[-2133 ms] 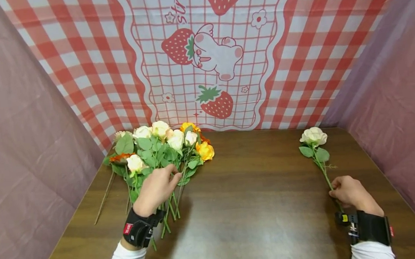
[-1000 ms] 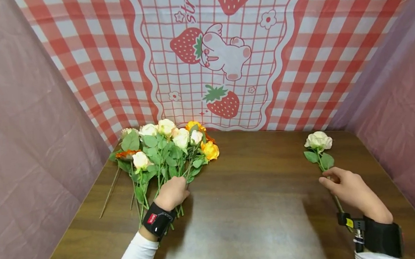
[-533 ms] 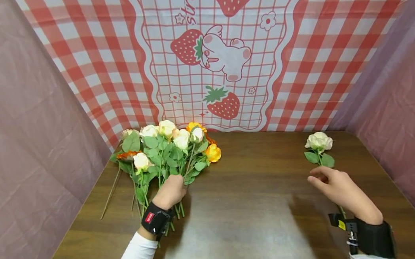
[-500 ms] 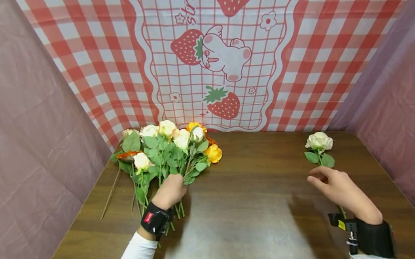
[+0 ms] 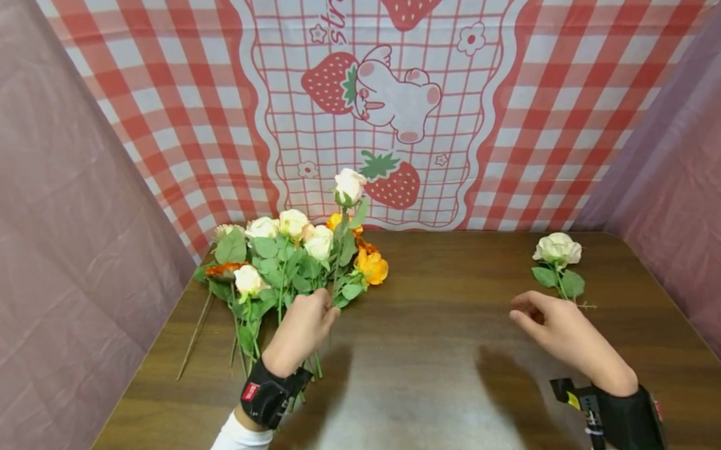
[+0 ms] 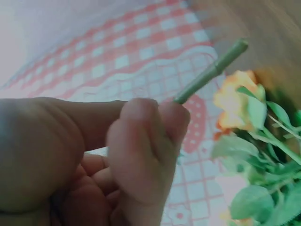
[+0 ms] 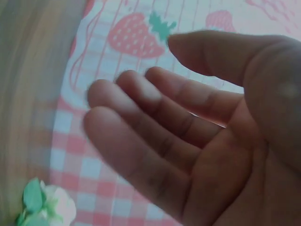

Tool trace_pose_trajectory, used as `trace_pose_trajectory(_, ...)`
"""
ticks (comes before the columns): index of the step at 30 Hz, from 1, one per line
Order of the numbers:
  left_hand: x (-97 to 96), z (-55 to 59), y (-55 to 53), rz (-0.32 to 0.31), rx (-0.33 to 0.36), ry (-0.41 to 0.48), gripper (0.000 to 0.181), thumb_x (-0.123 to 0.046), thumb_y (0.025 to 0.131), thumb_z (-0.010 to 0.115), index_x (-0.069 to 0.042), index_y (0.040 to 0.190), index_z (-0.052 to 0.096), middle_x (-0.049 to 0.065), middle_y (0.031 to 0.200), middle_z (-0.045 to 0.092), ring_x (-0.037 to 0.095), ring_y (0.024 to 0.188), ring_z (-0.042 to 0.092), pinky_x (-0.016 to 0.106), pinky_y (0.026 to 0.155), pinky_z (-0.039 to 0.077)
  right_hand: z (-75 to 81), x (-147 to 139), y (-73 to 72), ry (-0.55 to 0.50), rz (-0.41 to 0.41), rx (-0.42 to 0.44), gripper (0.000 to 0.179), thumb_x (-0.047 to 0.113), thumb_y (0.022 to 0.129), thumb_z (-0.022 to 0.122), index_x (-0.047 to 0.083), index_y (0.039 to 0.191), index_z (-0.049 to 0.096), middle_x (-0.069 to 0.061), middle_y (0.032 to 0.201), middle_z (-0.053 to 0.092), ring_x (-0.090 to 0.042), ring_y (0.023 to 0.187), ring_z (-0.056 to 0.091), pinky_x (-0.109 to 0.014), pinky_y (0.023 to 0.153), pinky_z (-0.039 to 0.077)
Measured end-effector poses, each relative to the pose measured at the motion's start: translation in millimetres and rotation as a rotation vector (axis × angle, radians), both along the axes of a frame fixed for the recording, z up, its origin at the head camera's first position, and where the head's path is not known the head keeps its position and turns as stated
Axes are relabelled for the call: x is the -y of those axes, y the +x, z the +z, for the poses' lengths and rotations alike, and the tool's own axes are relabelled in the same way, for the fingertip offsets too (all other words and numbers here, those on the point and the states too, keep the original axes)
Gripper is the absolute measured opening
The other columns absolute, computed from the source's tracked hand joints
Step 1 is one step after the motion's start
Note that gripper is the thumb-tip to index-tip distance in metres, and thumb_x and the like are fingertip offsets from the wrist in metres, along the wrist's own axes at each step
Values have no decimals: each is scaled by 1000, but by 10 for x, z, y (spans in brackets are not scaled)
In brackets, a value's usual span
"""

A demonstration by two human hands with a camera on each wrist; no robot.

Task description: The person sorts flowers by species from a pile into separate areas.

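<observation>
My left hand point(image 5: 301, 328) pinches the stem of a pale pink-white rose point(image 5: 350, 186), whose bloom rises above the other flowers. In the left wrist view the cut end of its green stem point(image 6: 211, 70) sticks out past the thumb and fingertips. Beside and below that hand lies a pile of artificial flowers, among them a cream rose point(image 5: 249, 281) and an orange-yellow flower point(image 5: 372, 265). My right hand point(image 5: 565, 336) hovers over the table, fingers loosely bent and nothing between them. A single white rose point(image 5: 557, 250) lies just beyond it, its lower stem hidden behind the hand.
The brown wooden table point(image 5: 430, 358) spreads between the two hands. A red-and-white checked cloth point(image 5: 205, 124) with strawberry prints hangs behind it. Pinkish curtains point(image 5: 55, 202) close off both sides. Several green stems jut toward the front from under my left wrist.
My left hand has gone into the pile, gripped the pale pink rose's stem and raised the bloom. My right hand has released the white rose on the table and moved up and left.
</observation>
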State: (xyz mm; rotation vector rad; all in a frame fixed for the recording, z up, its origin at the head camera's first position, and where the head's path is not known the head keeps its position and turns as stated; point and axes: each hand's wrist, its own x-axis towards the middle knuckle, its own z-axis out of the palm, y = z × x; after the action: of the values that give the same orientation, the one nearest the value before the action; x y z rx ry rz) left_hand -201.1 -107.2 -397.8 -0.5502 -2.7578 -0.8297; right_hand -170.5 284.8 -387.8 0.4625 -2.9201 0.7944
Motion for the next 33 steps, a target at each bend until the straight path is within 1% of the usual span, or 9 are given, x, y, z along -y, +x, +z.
trace_pose_trajectory(4,-66,80,80,-48,-72,22,18,-12,85,65,-10,74,50,-3,58,48,6,48,43,24,41,39,-4,227,33,-53,54,-97,18,16,90,58,8,107,60,-3,85,64,-12,72,57,-37,60,50)
trace_pose_trajectory(7,-121,123,144,-128,-110,46,15,-11,84,66,-9,76,53,-4,60,52,4,47,43,22,41,40,-34,436,54,-107,128,-127,21,15,89,60,11,110,59,-1,88,65,-9,75,58,-33,60,53)
trace_pose_trajectory(13,-275,157,281,-307,-120,73,12,-14,84,65,-9,80,56,-2,64,61,2,50,46,19,44,44,-76,901,205,-326,267,-10,26,21,91,56,20,117,55,3,92,64,-7,77,58,-30,58,53)
trace_pose_trajectory(15,-340,141,319,-357,-114,74,11,-15,85,65,-10,81,56,-2,67,63,0,52,48,17,45,45,-76,1060,270,-428,301,27,27,17,92,55,17,119,54,0,93,64,-10,77,59,-31,58,53)
trace_pose_trajectory(18,-452,91,361,-419,-107,66,10,-16,86,64,-11,83,56,-3,66,63,-1,53,47,14,47,43,-51,1273,355,-557,328,8,28,6,90,56,8,118,55,-10,93,63,-16,74,60,-31,55,55)
trace_pose_trajectory(21,-562,23,397,-464,-110,53,8,-17,87,62,-11,85,57,-5,65,60,-2,54,45,14,47,39,-30,1417,405,-624,320,-71,24,-5,86,58,-2,110,57,-18,90,63,-22,69,61,-31,51,55)
trace_pose_trajectory(25,-674,-76,417,-510,-112,37,9,-20,88,61,-11,88,58,-5,68,61,-4,56,45,12,49,39,-37,1475,420,-655,288,-151,17,-10,82,59,-6,98,60,-20,86,63,-24,64,62,-27,48,54)
trace_pose_trajectory(29,-710,-141,419,-535,-98,20,11,-21,89,60,-11,91,57,-5,67,60,-5,57,45,12,50,40,-77,1434,397,-656,257,-161,13,-9,81,61,-3,93,62,-21,85,64,-25,63,62,-27,48,54)
trace_pose_trajectory(33,-676,-160,385,-505,-90,-17,12,-24,89,60,-12,91,58,-5,71,64,-5,60,49,13,52,44,-197,1276,269,-589,178,-173,13,0,83,63,6,94,64,-13,85,68,-19,63,62,-27,50,54)
